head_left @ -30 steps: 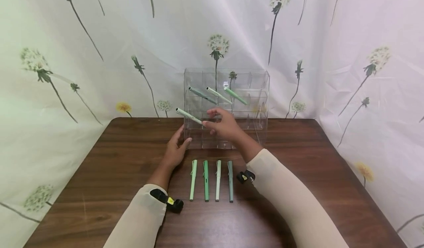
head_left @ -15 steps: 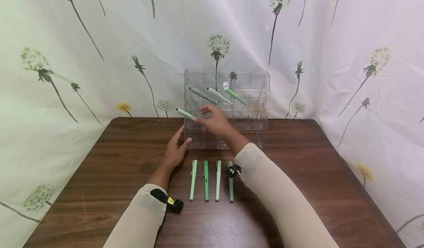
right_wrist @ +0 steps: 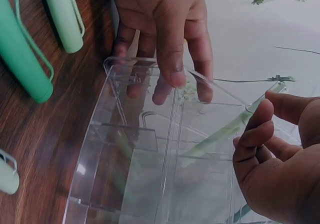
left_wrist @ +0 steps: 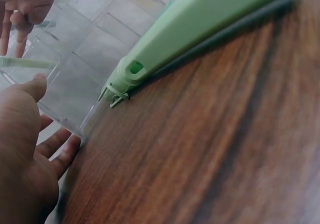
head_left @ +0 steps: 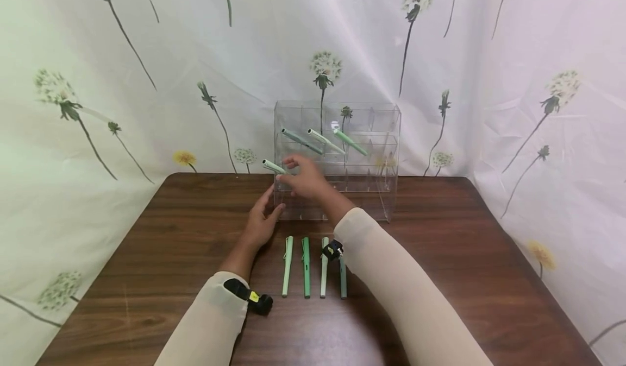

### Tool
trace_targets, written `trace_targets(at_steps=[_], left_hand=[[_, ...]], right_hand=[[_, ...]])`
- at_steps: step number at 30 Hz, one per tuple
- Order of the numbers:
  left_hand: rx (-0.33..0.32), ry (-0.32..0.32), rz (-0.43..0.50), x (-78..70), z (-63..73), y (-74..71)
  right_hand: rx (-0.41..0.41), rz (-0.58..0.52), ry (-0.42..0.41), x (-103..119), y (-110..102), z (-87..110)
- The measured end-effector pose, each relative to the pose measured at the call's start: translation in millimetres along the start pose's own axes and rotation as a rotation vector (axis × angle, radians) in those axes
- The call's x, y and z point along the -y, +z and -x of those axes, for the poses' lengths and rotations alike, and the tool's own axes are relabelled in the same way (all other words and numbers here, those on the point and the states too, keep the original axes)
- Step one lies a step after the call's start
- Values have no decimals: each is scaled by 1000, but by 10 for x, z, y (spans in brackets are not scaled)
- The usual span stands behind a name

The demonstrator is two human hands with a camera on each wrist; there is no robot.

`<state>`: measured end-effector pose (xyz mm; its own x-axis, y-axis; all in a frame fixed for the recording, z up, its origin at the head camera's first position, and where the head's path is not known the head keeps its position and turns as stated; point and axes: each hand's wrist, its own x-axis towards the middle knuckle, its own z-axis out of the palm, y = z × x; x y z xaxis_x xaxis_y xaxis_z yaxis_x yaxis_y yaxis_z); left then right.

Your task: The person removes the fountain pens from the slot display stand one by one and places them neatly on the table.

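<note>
Head view: my right grip [head_left: 304, 178] is covering the lower part of a pale pen [head_left: 271, 165] that is slanting at the left side of the clear rack [head_left: 359, 182], so only its upper end is showing. My black wrist camera [head_left: 332, 250] is overlapping a white pen [head_left: 323, 279] and hiding part of a grey-green pen [head_left: 343, 282]; both are lying on the tabletop [head_left: 440, 246] in front of the rack, beside a light green pen [head_left: 287, 265] and a deep green pen [head_left: 306, 266]. Left wrist view is cutting off my right grip. At the rack, the pale pen is sitting right by my right fingertips. Thumb and index finger are curving near it; whether they are pinching or touching it, I cannot tell. My left grip [head_left: 261, 222] is lying spread along the rack's left side, its thumb resting on the front edge. Three capped pens [head_left: 326, 141] are slanting higher in the rack.
</note>
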<state>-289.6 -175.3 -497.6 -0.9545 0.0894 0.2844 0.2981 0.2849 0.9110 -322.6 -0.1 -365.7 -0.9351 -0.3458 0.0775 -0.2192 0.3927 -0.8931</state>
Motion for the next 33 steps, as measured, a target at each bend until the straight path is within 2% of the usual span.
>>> trace_targets(at_steps=[5,13,18,29,33], left_hand=[[6,8,-4,9,-8,30],[-16,21,1,0,5,50],[3,11,34,2,22,43],[-7,-5,52,6,8,21],[-9,1,23,12,6,12]], right_hand=[[-17,1,39,12,21,2],[-31,28,38,21,87,-24],[-57,42,49,19,124,-31],[-87,23,15,-12,179,-69],[-100,35,15,-5,189,-75]])
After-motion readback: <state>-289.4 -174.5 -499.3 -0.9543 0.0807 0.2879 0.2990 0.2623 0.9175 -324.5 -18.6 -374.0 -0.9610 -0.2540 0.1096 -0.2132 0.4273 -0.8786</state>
